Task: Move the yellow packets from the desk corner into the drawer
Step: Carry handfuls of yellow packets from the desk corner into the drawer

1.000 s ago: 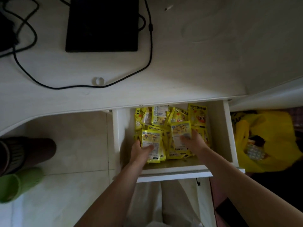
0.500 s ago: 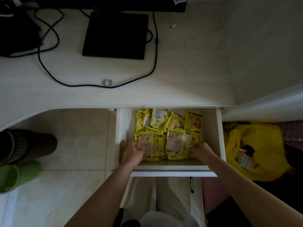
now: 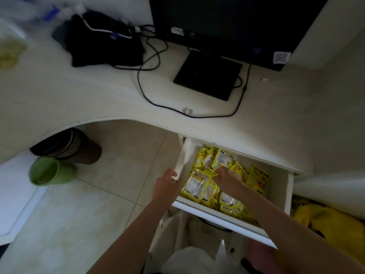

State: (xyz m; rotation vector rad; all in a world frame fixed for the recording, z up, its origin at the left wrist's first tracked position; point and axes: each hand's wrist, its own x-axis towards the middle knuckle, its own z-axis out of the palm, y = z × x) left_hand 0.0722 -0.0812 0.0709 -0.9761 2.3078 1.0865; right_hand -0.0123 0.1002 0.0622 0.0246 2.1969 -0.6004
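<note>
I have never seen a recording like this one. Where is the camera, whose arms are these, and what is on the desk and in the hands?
No machine is here. A person wears one camera on the head, which looks forward and down, so the two bare arms that come in from the bottom are their own.

The white desk carries a dark monitor, its flat black base, black cables and a black bundle.

Below the desk an open drawer is filled with yellow packets.

The left hand grips the drawer's left wall. The right hand rests among the packets, its fingers curled on one of them.

A green cup lies on the tiled floor.
</note>
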